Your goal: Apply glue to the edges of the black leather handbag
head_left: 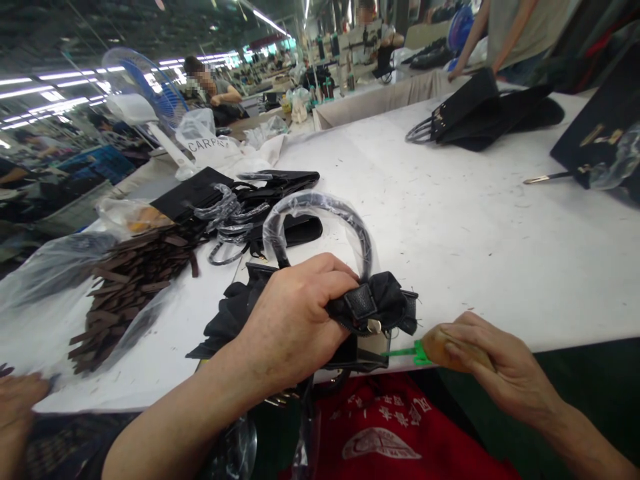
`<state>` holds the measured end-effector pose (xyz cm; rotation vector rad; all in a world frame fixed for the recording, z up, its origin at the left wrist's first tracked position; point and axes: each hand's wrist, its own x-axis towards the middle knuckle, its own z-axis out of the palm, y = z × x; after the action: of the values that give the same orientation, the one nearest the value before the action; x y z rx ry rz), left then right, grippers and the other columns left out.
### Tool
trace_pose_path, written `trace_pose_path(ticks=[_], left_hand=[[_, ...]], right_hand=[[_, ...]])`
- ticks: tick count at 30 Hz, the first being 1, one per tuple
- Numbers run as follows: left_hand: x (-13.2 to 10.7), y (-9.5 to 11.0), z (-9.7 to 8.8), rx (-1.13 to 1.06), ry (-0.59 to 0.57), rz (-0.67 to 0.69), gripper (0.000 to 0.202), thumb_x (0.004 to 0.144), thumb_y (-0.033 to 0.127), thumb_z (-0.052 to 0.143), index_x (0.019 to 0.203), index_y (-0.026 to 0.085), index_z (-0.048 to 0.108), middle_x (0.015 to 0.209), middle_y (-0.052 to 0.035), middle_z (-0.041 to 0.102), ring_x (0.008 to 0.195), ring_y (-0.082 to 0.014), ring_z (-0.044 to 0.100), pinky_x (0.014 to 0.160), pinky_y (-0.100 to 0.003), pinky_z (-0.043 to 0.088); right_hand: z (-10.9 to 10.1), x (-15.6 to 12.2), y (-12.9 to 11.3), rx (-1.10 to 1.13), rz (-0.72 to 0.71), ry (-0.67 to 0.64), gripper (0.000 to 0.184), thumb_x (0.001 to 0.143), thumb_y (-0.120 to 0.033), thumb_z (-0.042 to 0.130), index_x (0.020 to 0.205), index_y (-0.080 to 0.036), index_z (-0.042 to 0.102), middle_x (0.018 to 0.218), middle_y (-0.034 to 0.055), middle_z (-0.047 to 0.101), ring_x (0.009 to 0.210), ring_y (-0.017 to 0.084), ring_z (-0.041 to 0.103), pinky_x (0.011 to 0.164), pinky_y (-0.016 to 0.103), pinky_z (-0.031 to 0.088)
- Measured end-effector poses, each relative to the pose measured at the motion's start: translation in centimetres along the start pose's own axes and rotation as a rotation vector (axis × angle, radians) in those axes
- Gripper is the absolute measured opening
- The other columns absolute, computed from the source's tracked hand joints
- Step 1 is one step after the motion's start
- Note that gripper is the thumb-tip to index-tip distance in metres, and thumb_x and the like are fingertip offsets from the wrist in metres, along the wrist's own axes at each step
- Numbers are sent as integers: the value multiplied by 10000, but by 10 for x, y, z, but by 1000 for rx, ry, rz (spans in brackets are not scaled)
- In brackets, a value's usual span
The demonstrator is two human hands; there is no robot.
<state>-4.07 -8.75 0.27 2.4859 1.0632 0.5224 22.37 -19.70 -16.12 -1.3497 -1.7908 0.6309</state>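
Note:
A black handbag [361, 301] lies at the table's front edge, its round handle [320, 199] wrapped in clear plastic. My left hand [300, 310] is closed on the bag's upper edge, gathering black lining and a leather tab near a zipper. My right hand [493, 363] grips a yellowish squeeze bottle [445, 348] with a green nozzle [421, 353]. The thin green tip points left and reaches the bag's open side. Whether it touches the bag, I cannot tell. My left fingertips are partly hidden by the black material.
Brown strips [135, 287] lie heaped on plastic at the left, beside several black handbags [290, 180] with wrapped handles. More black bags [475, 113] lie at the back right. A co-worker's hand [23, 400] is at the lower left. A blue fan [150, 83] stands behind the table.

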Motion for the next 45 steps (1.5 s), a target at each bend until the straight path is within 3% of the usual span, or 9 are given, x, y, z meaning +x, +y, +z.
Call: trace_pose_path(ticks=[4, 9, 13, 17, 21, 29, 35, 42, 45], left_hand=[[-4, 1, 0, -7, 0, -8, 175, 723, 41, 654, 754, 194, 732, 869, 16, 705, 741, -103, 655, 654, -198, 497], [-10, 6, -2, -39, 4, -7, 197, 725, 22, 628, 738, 191, 729, 859, 23, 704, 727, -77, 656, 635, -157, 485], [-14, 9, -4, -56, 4, -24, 206, 712, 11, 622, 719, 189, 726, 842, 26, 699, 709, -68, 649, 617, -144, 478], [-20, 10, -4, -73, 3, -34, 229, 700, 1, 637, 761, 198, 736, 864, 29, 695, 731, -64, 651, 632, -133, 483], [-27, 12, -5, -90, -8, -41, 230, 724, 12, 638, 794, 205, 741, 892, 26, 692, 757, -64, 658, 655, -131, 497], [-36, 19, -6, -126, 16, -1, 283, 726, -39, 591, 790, 198, 731, 854, 31, 706, 749, -51, 663, 650, -90, 503], [-40, 19, -5, -87, 39, 13, 293, 696, -30, 624, 803, 214, 747, 799, 44, 711, 716, -47, 657, 633, -79, 495], [-42, 20, -4, -67, 61, 10, 275, 689, -16, 623, 785, 210, 747, 765, 31, 711, 666, -63, 649, 602, -102, 506], [-43, 20, -4, -69, 56, 0, 247, 695, -3, 627, 769, 203, 741, 746, 24, 707, 648, -69, 645, 590, -115, 507]], right_hand=[[1, -3, 0, -109, 45, 126, 212, 953, -273, 550, 1135, -243, 655, 898, 49, 631, 744, 169, 625, 616, 275, 507], [4, -4, -6, -39, 52, 3, 182, 972, -268, 522, 1100, -261, 652, 850, 21, 608, 731, 149, 610, 627, 256, 493], [4, -2, -10, -76, 98, 117, 175, 965, -288, 544, 1098, -249, 652, 853, 18, 598, 722, 142, 601, 612, 250, 480], [5, -5, -15, -17, 114, 5, 160, 979, -300, 513, 1032, -258, 659, 814, 6, 585, 695, 142, 594, 598, 250, 475], [7, -12, -19, -96, 139, 80, 178, 971, -299, 529, 1095, -247, 646, 845, 17, 580, 686, 142, 582, 580, 252, 461], [1, -15, -29, -44, 80, 26, 144, 974, -249, 516, 1071, -257, 622, 805, 2, 566, 671, 132, 590, 568, 236, 461], [0, -17, -35, -252, -16, 67, 198, 984, -229, 475, 1136, -221, 601, 839, 28, 568, 640, 125, 572, 542, 244, 429], [1, -14, -40, -243, 22, 49, 179, 987, -256, 476, 1097, -234, 615, 808, 14, 552, 615, 122, 553, 537, 252, 422], [0, -13, -40, -130, 62, 13, 155, 987, -262, 489, 1071, -248, 618, 803, 2, 554, 641, 116, 572, 552, 233, 446]])
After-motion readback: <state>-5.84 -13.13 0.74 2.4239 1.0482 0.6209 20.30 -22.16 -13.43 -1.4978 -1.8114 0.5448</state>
